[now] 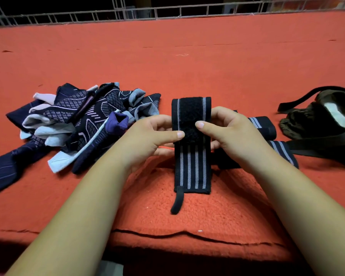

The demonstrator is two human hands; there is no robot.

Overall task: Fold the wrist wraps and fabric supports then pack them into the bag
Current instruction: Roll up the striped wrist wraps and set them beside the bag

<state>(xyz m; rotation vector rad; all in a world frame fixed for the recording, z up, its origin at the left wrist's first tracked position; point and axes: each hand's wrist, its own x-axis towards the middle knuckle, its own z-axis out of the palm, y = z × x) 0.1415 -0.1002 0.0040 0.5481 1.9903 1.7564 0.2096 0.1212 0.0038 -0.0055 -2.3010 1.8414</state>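
Near the tabletop's front edge, the left hand and right hand pinch a striped wrist wrap in curled fingers, mid-fold, its top end probably doubled down next, the bag waiting at the right edge.

The wrap at centre frame is black with four grey stripes running its length. Its upper part has a plain black patch with a grey stripe on either side, and the loop at its lower end is solid black. Two more wraps right of centre are the same black with grey stripes. The supports at left are navy and dark purple, patterned with white and pale lilac lines, grids and diamond mesh, with pale grey and pinkish cuffs. The bag at the right edge is dark olive-brown with black straps. The desk is orange-red.
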